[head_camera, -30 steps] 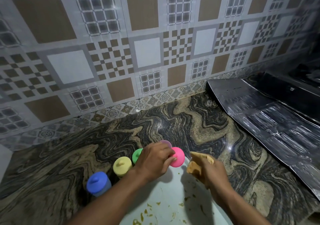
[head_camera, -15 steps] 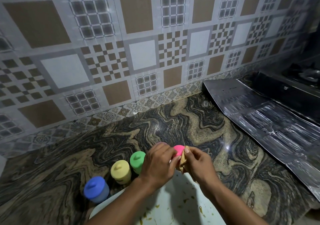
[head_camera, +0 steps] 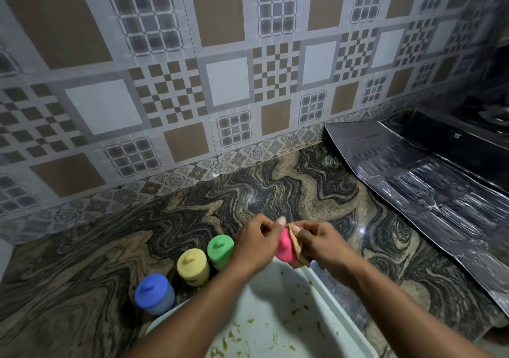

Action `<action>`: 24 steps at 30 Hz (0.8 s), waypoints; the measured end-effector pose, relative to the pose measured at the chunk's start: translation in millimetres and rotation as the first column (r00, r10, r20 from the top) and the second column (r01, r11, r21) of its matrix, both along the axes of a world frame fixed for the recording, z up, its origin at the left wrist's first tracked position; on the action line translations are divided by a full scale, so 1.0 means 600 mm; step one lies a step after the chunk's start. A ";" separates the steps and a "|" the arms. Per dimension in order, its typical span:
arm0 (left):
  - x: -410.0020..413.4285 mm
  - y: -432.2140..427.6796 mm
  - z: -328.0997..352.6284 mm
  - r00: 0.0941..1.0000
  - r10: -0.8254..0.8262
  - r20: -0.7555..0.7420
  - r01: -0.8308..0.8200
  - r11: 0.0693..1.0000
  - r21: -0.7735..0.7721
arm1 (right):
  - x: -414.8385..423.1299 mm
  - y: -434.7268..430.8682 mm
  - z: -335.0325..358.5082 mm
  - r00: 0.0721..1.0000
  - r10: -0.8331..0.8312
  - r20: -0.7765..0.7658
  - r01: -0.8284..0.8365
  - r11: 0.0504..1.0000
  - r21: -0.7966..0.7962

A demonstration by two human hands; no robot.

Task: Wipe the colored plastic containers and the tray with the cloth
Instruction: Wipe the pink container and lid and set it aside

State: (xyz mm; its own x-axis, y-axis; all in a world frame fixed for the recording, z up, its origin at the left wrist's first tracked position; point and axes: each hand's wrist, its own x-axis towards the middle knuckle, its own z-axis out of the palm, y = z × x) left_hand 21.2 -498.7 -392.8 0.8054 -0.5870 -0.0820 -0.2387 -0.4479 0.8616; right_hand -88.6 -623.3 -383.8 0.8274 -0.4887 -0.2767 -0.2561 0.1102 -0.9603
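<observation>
The left hand [head_camera: 256, 244] has its grip curled round the pink container [head_camera: 283, 250] at the 12 o'clock edge of the white tray [head_camera: 278, 302]; the right hand [head_camera: 321, 240], at the container's 3 o'clock, has its grip pinched on the tan cloth [head_camera: 298, 251], which is pressed against the container's side; the green container [head_camera: 220, 250], yellow container [head_camera: 192, 265] and blue container [head_camera: 154, 293] stand in a row on the counter [head_camera: 96, 261], running toward 8 o'clock from the left hand; greenish smears [head_camera: 231, 338] dot the tray.

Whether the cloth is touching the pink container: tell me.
Touching. The head view shows the right hand pressing the cloth against the right side of the pink container, with no gap between them.
</observation>
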 end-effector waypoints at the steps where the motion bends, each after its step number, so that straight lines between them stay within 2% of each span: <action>1: 0.013 -0.001 0.006 0.995 -0.027 -0.100 0.026 1.000 -0.011 | 0.000 -0.008 0.009 0.998 0.069 -0.008 -0.069 0.998 0.016; 2: 0.026 -0.004 0.009 0.988 -0.057 -0.143 0.058 0.998 0.001 | 0.000 -0.011 0.021 0.994 0.112 -0.014 -0.112 0.994 0.015; 5: 0.029 -0.011 0.037 0.983 -0.145 -0.114 0.154 0.985 0.074 | 0.006 -0.014 0.049 0.983 0.180 -0.023 -0.179 0.984 0.007; 7: 0.023 -0.017 0.053 0.982 -0.134 -0.132 0.145 0.986 0.079 | 0.009 -0.012 0.060 0.980 0.199 0.011 -0.199 0.977 0.072; 9: 0.018 -0.025 0.059 0.997 -0.029 -0.069 0.034 0.997 0.069 | 0.009 -0.008 0.062 0.983 0.166 0.073 -0.174 0.976 0.127; 11: 0.009 -0.037 0.060 0.987 0.157 -0.033 -0.157 0.988 0.005 | 0.009 0.002 0.053 0.988 0.051 0.145 -0.075 0.983 0.166; 13: -0.007 -0.047 0.056 0.934 0.349 -0.074 -0.352 0.935 -0.047 | 0.007 0.022 0.029 0.975 -0.129 0.179 0.086 0.970 0.229; 15: -0.021 -0.053 0.036 0.882 0.439 -0.172 -0.452 0.891 -0.044 | 0.002 0.044 0.003 0.947 -0.285 0.150 0.229 0.923 0.311; 17: -0.023 -0.049 0.014 0.878 0.344 -0.334 -0.364 0.931 0.002 | -0.009 0.047 -0.005 0.944 -0.320 0.084 0.267 0.887 0.377; 18: -0.018 -0.042 0.011 0.875 0.243 -0.419 -0.262 0.965 0.014 | -0.016 0.039 0.002 0.962 -0.269 0.054 0.228 0.892 0.390; 20: -0.004 -0.028 0.021 0.845 0.046 -0.533 -0.034 0.999 0.034 | -0.029 0.013 0.030 0.998 -0.057 0.016 0.047 0.924 0.379; 22: 0.002 -0.029 0.041 0.860 -0.048 -0.508 0.100 0.992 0.074 | -0.030 -0.009 0.056 0.994 0.107 -0.001 -0.100 0.937 0.334; 23: 0.000 -0.036 0.051 0.895 -0.028 -0.445 0.072 0.994 0.082 | -0.025 -0.011 0.065 0.993 0.114 0.013 -0.112 0.944 0.310; 24: -0.005 -0.046 0.054 0.933 0.047 -0.357 -0.022 0.997 0.074 | -0.018 -0.007 0.066 0.997 0.071 0.038 -0.079 0.956 0.283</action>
